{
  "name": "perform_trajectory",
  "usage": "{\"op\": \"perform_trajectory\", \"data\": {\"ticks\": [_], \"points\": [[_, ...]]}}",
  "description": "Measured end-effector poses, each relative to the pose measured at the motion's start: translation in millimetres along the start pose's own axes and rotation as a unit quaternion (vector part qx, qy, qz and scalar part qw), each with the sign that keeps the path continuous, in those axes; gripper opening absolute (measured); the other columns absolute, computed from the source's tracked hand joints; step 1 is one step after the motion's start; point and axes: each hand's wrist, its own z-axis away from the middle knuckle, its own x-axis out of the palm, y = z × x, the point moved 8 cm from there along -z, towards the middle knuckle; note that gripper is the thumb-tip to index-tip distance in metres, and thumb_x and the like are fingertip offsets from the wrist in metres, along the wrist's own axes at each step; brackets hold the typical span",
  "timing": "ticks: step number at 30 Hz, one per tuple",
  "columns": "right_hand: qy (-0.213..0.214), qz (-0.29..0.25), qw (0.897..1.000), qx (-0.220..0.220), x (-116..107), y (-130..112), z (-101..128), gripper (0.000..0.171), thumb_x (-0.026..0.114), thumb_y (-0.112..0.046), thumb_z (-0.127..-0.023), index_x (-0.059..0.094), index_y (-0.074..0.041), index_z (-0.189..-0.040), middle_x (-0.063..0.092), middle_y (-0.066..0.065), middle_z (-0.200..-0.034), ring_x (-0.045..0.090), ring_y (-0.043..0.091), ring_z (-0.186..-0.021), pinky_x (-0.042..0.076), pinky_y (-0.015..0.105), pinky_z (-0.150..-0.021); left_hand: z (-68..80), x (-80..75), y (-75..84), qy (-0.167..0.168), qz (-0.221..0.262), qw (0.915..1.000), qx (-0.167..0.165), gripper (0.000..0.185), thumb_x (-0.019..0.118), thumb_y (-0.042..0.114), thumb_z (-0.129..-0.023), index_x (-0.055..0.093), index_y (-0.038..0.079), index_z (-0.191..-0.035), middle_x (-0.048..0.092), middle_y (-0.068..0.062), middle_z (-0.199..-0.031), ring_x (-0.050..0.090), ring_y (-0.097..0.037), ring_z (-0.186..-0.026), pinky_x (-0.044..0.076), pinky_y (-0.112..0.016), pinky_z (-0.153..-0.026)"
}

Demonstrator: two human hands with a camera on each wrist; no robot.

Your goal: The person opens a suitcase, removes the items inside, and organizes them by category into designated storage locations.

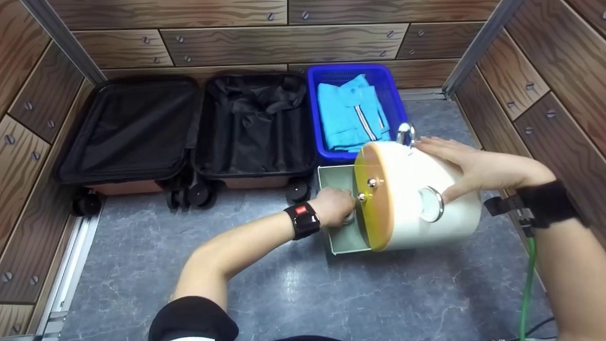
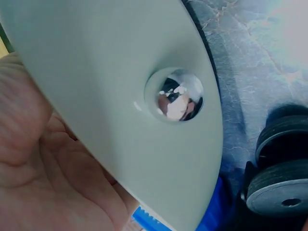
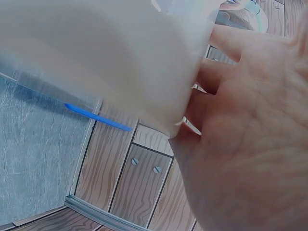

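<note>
A white rounded storage case with a yellow-orange see-through front, chrome knobs and rings stands on the floor at centre right. Its pale green drawer is pulled out to the left. My left hand reaches into the drawer with bent knuckles, close to a small shiny-rimmed round thing; I cannot tell whether it grips that. In the left wrist view, the palm lies along the drawer front, which carries a round chrome knob. My right hand rests spread on the case's far side, its thumb near a chrome ring.
An open suitcase with black lining lies at the left, its lid half beside its deeper half. Behind the case stands a blue basket holding folded light-blue clothing. Wood-patterned walls surround the floor. A green cable hangs from the right wrist.
</note>
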Motion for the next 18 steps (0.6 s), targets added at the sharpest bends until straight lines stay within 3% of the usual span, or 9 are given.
{"op": "perform_trajectory", "data": {"ticks": [3, 7, 10, 13, 16, 18], "points": [[0.001, 0.003, 1.0, -0.001, 0, 0, 0, 0.119, 0.091, -0.044, -0.072, 0.019, -0.021, -0.165, 0.012, 0.008, -0.171, 0.003, 0.037, -0.155, 0.008, 0.069, -0.117, 3.9, -3.8, -1.4, 0.008, -0.001, 0.9999, 0.005, 0.035, 0.081, 0.037, -0.082, 0.073, 0.014, -0.108, 0.069, -0.005, -0.109, 0.066, -0.026, -0.098, 0.055, -0.041, -0.081], [0.001, 0.006, 1.0, -0.006, 0, -1, 0, 0.119, 0.09, -0.044, -0.073, 0.02, -0.021, -0.165, 0.013, 0.008, -0.17, 0.004, 0.037, -0.155, 0.009, 0.069, -0.118, 18.9, -23.1, -9.5, 0.044, 0.045, 0.9979, 0.011, 0.041, 0.076, 0.042, -0.086, 0.071, 0.014, -0.115, 0.066, -0.004, -0.111, 0.062, -0.024, -0.102, 0.053, -0.039, -0.086], [0.002, 0.004, 1.0, -0.007, -1, -1, 0, 0.118, 0.09, -0.043, -0.073, 0.019, -0.021, -0.165, 0.013, 0.008, -0.17, 0.004, 0.036, -0.155, 0.009, 0.068, -0.118, 38.6, -44.0, -28.7, 0.085, 0.106, 0.9907, -0.01, 0.031, 0.071, 0.032, -0.091, 0.072, 0.013, -0.116, 0.067, -0.003, -0.109, 0.063, -0.023, -0.097, 0.055, -0.038, -0.08], [0.001, 0.001, 1.0, -0.006, 0, -1, 0, 0.118, 0.09, -0.043, -0.073, 0.019, -0.023, -0.165, 0.012, 0.007, -0.171, 0.003, 0.036, -0.156, 0.009, 0.069, -0.118, 63.2, -55.7, -53.9, 0.129, 0.145, 0.9801, -0.043, 0.017, 0.069, 0.024, -0.092, 0.074, 0.014, -0.104, 0.068, -0.002, -0.098, 0.065, -0.021, -0.086, 0.056, -0.038, -0.069], [-0.002, -0.005, 1.0, -0.004, 0, -1, 0, 0.118, 0.09, -0.042, -0.073, 0.018, -0.025, -0.165, 0.01, 0.006, -0.171, 0.002, 0.036, -0.156, 0.008, 0.07, -0.117, 83.8, -45.9, -72.1, 0.141, 0.176, 0.9717, -0.071, 0.01, 0.067, 0.021, -0.092, 0.072, 0.014, -0.087, 0.065, -0.002, -0.083, 0.063, -0.021, -0.073, 0.054, -0.04, -0.061], [-0.003, -0.011, 1.0, -0.004, 0, 0, -1, 0.118, 0.09, -0.041, -0.073, 0.018, -0.026, -0.165, 0.01, 0.005, -0.171, 0.001, 0.036, -0.156, 0.007, 0.07, -0.117, 91.6, -28.4, -78.0, 0.123, 0.197, 0.9686, -0.09, 0.015, 0.068, 0.024, -0.093, 0.07, 0.014, -0.082, 0.064, -0.002, -0.077, 0.061, -0.021, -0.068, 0.053, -0.04, -0.058]]}}
